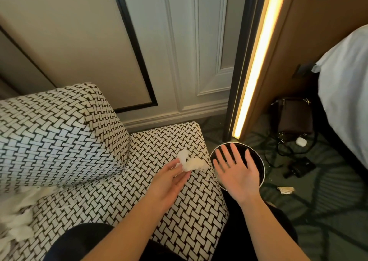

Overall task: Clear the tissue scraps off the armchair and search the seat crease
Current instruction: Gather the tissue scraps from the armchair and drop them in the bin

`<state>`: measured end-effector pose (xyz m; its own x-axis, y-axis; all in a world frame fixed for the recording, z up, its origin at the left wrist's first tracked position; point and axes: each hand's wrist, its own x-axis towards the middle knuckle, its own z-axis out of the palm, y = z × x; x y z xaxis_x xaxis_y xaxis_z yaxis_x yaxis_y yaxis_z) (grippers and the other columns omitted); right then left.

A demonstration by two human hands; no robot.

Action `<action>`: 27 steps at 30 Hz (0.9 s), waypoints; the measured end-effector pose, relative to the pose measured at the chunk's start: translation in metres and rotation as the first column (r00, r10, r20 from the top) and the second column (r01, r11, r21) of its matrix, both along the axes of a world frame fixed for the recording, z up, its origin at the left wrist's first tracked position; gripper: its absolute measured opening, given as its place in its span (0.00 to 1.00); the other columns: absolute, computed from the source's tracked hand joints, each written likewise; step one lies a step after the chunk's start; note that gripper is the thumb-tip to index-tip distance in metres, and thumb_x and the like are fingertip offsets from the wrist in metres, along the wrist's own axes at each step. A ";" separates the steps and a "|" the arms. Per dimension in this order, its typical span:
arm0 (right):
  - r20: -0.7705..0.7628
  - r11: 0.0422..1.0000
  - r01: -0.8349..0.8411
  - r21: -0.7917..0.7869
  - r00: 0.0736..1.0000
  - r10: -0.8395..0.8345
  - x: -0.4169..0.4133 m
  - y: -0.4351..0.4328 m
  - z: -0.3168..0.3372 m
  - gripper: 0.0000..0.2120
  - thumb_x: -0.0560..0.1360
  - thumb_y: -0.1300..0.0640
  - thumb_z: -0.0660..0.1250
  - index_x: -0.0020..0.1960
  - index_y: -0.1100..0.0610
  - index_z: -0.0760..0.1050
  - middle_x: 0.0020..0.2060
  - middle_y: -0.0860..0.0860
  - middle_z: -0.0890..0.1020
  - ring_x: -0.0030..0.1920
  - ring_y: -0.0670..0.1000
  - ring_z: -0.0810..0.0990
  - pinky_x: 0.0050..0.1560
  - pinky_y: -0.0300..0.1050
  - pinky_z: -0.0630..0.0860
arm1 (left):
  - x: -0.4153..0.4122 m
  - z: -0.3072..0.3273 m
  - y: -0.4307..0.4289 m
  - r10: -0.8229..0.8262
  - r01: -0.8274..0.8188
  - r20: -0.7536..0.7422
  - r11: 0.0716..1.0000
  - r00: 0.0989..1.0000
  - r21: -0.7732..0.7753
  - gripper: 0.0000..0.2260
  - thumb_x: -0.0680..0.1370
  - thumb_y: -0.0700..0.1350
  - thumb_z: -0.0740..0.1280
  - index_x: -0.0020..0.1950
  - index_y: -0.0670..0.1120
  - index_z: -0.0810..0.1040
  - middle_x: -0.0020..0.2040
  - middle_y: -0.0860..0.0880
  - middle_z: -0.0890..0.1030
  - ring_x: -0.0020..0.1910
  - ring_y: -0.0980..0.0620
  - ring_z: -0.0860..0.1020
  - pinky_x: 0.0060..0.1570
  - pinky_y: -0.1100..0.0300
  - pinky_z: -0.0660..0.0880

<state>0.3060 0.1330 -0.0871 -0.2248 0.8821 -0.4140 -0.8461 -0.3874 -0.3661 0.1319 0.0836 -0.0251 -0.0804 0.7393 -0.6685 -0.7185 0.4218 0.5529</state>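
Observation:
The armchair point(111, 197) has black-and-white woven-pattern fabric; its seat fills the lower left. My left hand point(169, 181) pinches a crumpled white tissue scrap point(191, 164) over the seat's right edge. My right hand point(237, 169) is flat with fingers spread, palm down, over the round black waste bin point(260, 167) standing beside the chair. More white tissue scraps point(18, 213) lie heaped in the seat crease at the far left, below the back cushion point(59, 133). A few tiny white flecks dot the seat.
A glowing vertical light strip point(256, 61) rises behind the bin. A dark handbag point(294, 117), cables, a white earbud case point(301, 141), a black charger point(300, 167) and a paper scrap point(285, 190) lie on the green carpet. A white bed point(346, 93) stands right.

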 end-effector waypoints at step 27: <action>0.173 0.800 -0.597 -0.054 0.784 0.596 -0.023 -0.028 0.011 0.16 0.74 0.60 0.63 0.60 0.66 0.75 0.43 0.59 0.81 0.39 0.51 0.80 0.41 0.43 0.79 | 0.019 -0.029 -0.025 0.014 0.681 -0.980 0.722 -0.197 -0.126 0.10 0.74 0.51 0.69 0.54 0.56 0.81 0.54 0.61 0.77 0.58 0.61 0.68 0.64 0.64 0.63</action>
